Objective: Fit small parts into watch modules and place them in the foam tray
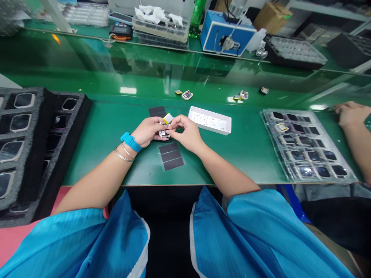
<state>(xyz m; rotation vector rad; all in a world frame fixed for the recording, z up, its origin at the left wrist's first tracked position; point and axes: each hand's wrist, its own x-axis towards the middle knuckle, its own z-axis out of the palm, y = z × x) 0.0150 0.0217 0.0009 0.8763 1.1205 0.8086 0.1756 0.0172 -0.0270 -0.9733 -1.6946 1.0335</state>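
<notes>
Green workbench (116, 170) fills the view, with a black foam tray (37, 154) left of the hands and a clear plastic tray (307, 146) holding dark squares right of them. White box (210, 120) sits just beyond the right hand (185, 133). Fingers of that hand and the left hand (147, 131), wearing a blue wristband (131, 141), pinch a small white part (164, 134) with a yellow piece (167, 118) at its top.

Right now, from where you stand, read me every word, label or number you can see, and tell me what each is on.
Nothing is legible.
Small yellow-tagged component between the left hand and right hand: any print is too small to read.
Blue benchtop instrument: any markings are too blurred to read.
Black-and-orange handheld meter: any display is too blurred to read.
</notes>
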